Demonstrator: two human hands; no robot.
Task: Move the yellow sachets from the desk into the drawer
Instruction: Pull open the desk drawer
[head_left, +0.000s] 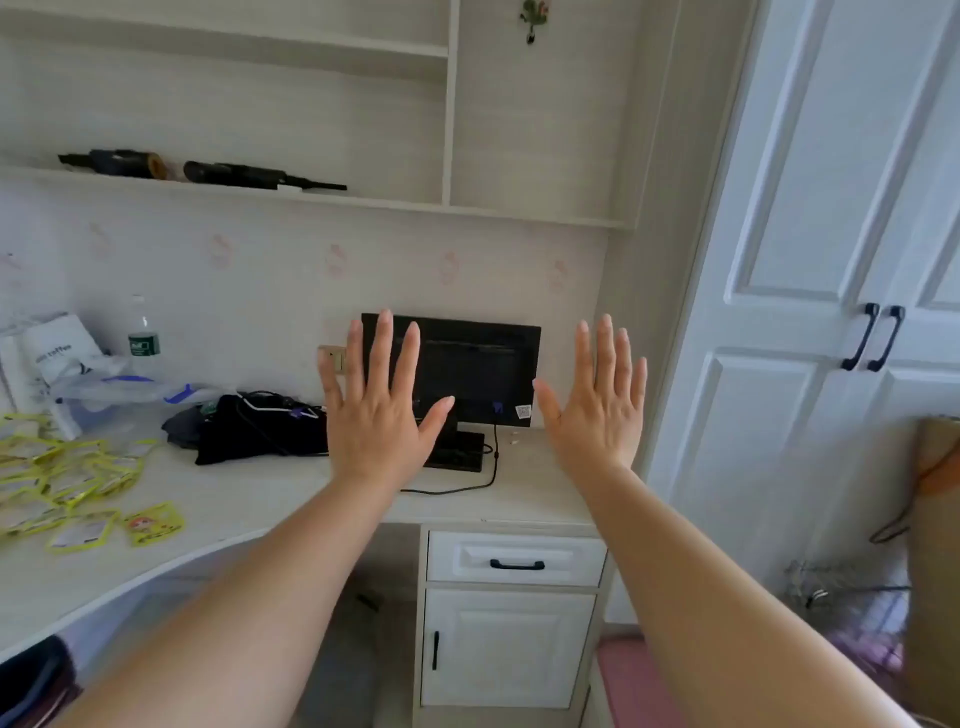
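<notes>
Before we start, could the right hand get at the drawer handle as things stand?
Probably yes: the right hand is open and empty, and the drawer handle below it has nothing in front.

You had the yellow sachets (62, 483) lying flat in a loose, partly overlapping scatter at the left end of the pale desk (291, 499). The white drawer (462, 558) under its right end sat closed.

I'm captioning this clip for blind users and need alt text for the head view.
The left hand and right hand are raised, open and empty, over a desk before a monitor. Yellow sachets lie scattered at the desk's left end; the drawer under its right end is shut.
</notes>
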